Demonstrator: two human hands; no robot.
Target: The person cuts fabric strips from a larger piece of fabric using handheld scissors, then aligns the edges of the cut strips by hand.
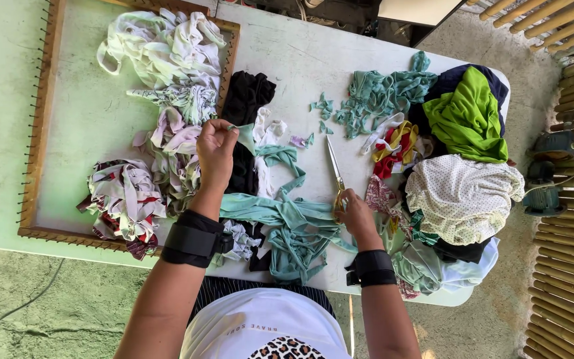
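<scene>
Looking down, we see a white surface (pixel 287 53) strewn with cloth. On its left part lies a wooden frame (pixel 51 80) edged with nails, and inside it sit pale loops (pixel 164 46) at the far end, a grey patterned bundle (pixel 174 143) along the frame's right side, and a red-and-white bundle (pixel 124 199) at the near left corner. Toward the right edge of the surface we find a green garment (pixel 470 113) over a navy one (pixel 453 80), with a dotted white cloth (pixel 463 196) nearer to us. A heap of teal strips (pixel 380 93) lies at the far middle, a black cloth (pixel 247 100) sits beside the frame, and a red-and-yellow scrap (pixel 393 143) lies between the teal heap and the dotted cloth.

At the near edge a teal cloth (pixel 293 226) spreads between our arms. Our left hand (pixel 215 149) is raised above it, fingers closed in a pinch on a teal strip (pixel 246 136) that runs down to that cloth. Our right hand (pixel 357 213) rests on the surface just right of the teal cloth, curled around the handles of scissors (pixel 335 169), whose closed blades point toward the far edge. Small teal snippets (pixel 322 110) lie just beyond the blade tips. Black bands (pixel 194 239) wrap both wrists.
</scene>
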